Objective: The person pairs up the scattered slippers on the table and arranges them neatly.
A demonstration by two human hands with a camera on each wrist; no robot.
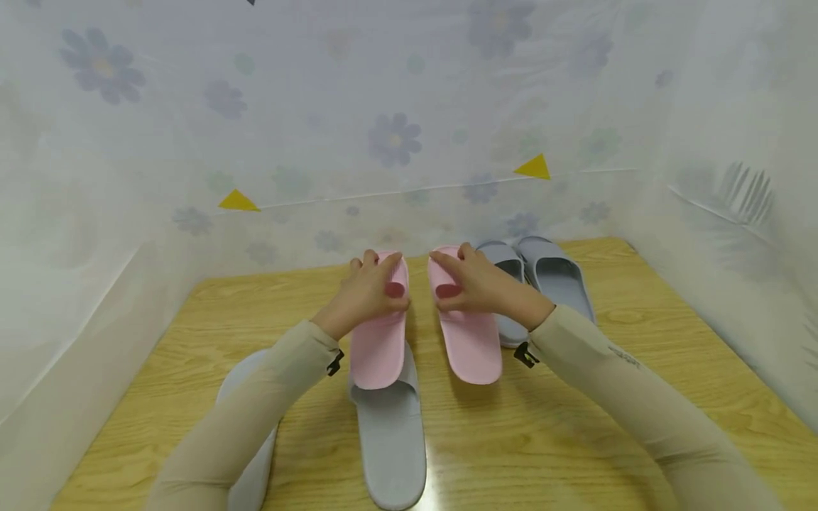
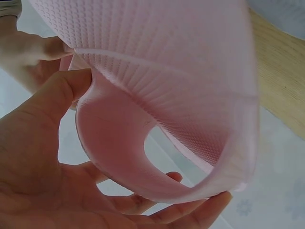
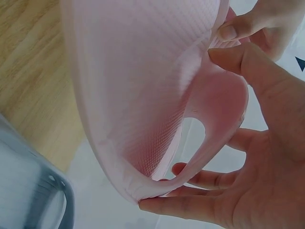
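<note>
Looking down from the head view, we see 2 hands at work over a wooden table (image 1: 671, 355). Our left hand (image 1: 367, 291) grips the strap end of the left pink slipper (image 1: 379, 348), fingers curled over the top and thumb on the inner edge. This slipper's heel end overlaps the toe of a gray slipper (image 1: 391, 440) lying below it. A 2nd, paler slipper (image 1: 255, 454) lies just left of that one, partly hidden under our left sleeve. Our right hand (image 1: 476, 284) grips the right pink slipper (image 1: 469, 341) the same way, fingers over the strap. The 2 pink slippers lie side by side, near each other but apart, toes pointing away from us. Just right of them sits a pair of blue-gray slippers (image 1: 552, 273), the nearer one touching or nearly touching the right pink slipper. A pale floral curtain (image 1: 396, 135) walls in the table on 3 sides.

From the left wrist view, the left pink slipper (image 2: 167, 71) fills the frame, its ribbed sole and strap close to the lens. Our left hand (image 2: 43, 167) has the thumb pressed on the strap edge and the fingers curled under it: a clasping hold. The other hand shows faintly at top left.

From the right wrist view, the right pink slipper (image 3: 138, 95) is seen likewise. Our right hand (image 3: 257, 167) holds the strap between thumb above and fingers below. A blue-gray slipper (image 3: 28, 191) shows at bottom left, on the table.
</note>
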